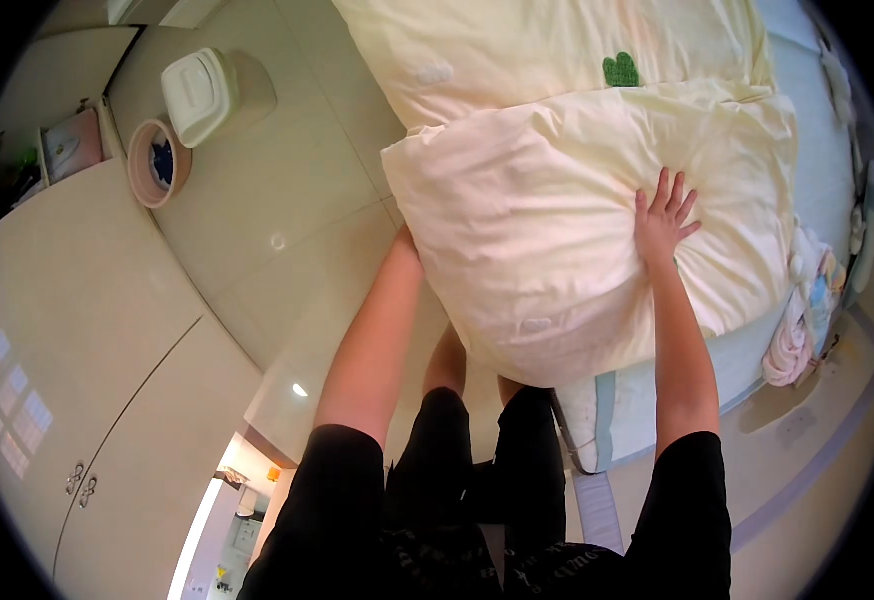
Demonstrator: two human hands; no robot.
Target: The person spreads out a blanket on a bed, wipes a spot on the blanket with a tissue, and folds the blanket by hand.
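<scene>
A cream quilt (527,220) with a green heart-shaped patch (621,70) lies on the bed, its near part folded over into a thick layer. My right hand (665,217) rests flat on top of the fold, fingers spread, with creases running out around it. At the quilt's left edge, my left hand (407,243) reaches under or behind the fabric. Its fingers are hidden, so whether they grip the quilt does not show.
The light blue mattress (634,415) shows below and right of the quilt. Crumpled clothes (795,330) lie at its right edge. On the tiled floor to the left stand a white lidded bin (197,98) and a pink basket (141,177). A glossy cabinet (87,350) lines the left side.
</scene>
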